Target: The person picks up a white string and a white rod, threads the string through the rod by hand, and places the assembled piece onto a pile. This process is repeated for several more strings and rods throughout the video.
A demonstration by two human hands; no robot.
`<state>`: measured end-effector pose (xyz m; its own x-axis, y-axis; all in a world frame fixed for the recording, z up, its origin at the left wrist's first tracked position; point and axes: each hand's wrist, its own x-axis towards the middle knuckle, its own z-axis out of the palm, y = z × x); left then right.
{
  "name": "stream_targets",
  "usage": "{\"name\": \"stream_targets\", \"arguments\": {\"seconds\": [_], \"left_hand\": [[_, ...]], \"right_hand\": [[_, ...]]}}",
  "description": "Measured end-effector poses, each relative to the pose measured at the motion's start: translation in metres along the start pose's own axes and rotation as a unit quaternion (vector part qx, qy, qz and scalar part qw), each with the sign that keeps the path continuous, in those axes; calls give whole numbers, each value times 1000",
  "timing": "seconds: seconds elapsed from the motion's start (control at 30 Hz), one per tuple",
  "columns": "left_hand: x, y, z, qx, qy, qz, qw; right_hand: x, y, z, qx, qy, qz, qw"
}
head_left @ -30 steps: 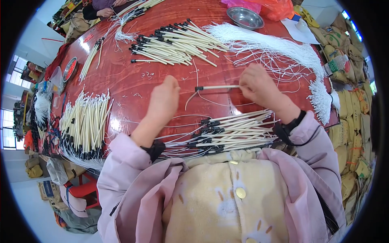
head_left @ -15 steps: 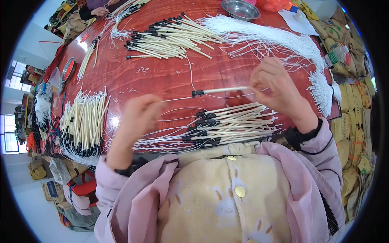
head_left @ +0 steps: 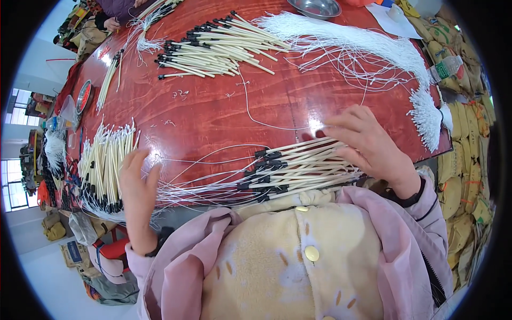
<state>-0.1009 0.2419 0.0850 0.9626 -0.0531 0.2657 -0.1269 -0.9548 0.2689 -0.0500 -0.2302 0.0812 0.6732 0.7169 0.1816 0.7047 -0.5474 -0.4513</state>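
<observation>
In front of me lies a pile of pale thin tubes [head_left: 304, 166] with black end pieces, white cords trailing leftward from them. My right hand [head_left: 368, 140] hovers over the tubes' right ends, fingers spread and holding nothing that I can see. My left hand [head_left: 140, 184] is at the loose ends of the white cords [head_left: 197, 185], its thumb and fingers apart. One single white cord [head_left: 255, 118] curves across the table from the far pile toward my right fingertips. Left of my left hand stands a dense bundle of similar tubes [head_left: 109, 165] with black lower ends.
A far pile of tubes [head_left: 218, 48] and a long hank of white cords [head_left: 352, 45] lie across the red table [head_left: 213, 117]. A metal bowl [head_left: 316, 8] sits at the back, a plastic bottle [head_left: 447, 68] at the right edge. Another person's hand [head_left: 112, 24] shows at the upper left.
The tube I held stretched between both hands is out of them and no longer apart from the near pile. My left hand moved left and opened; my right hand lowered and its fingers spread.
</observation>
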Motion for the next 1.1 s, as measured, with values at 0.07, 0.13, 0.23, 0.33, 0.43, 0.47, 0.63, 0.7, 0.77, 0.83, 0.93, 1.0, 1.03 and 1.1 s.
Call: {"name": "stream_targets", "arguments": {"seconds": [0.07,0.13,0.23,0.33,0.43,0.47,0.63,0.7,0.77,0.83,0.93,1.0,1.03,1.1], "left_hand": [[34,27,25,-120,-63,48,990],[59,58,57,-144,-120,148,971],[85,101,108,-169,-167,262,935],[101,115,135,-128,-214,291,924],[107,125,144,-86,-281,297,909],[104,129,145,-80,-284,277,914],[96,135,138,-123,-287,215,925],[98,129,134,-148,-282,202,926],[100,116,128,-152,-198,185,951],[104,96,122,-153,-157,175,960],[115,63,110,-150,-112,197,962],[117,53,100,-142,-141,179,963],[117,50,98,-139,-153,170,964],[116,50,111,-134,-143,183,964]], "right_hand": [[10,13,5,-41,-14,11,999],[17,21,17,-63,-19,3,998],[8,27,41,-43,-75,22,996],[0,24,38,-69,-83,34,994],[-8,32,32,-89,-79,53,991],[-10,36,31,-95,-72,61,991],[-22,56,22,-111,-35,113,987],[-26,66,21,-109,-26,114,987],[-31,73,22,-102,-10,126,987],[-33,76,23,-99,-3,124,987],[-33,79,26,-92,9,117,989],[-34,81,27,-78,16,117,990],[-33,82,26,-72,19,116,990],[-33,82,26,-69,19,119,990]]}}
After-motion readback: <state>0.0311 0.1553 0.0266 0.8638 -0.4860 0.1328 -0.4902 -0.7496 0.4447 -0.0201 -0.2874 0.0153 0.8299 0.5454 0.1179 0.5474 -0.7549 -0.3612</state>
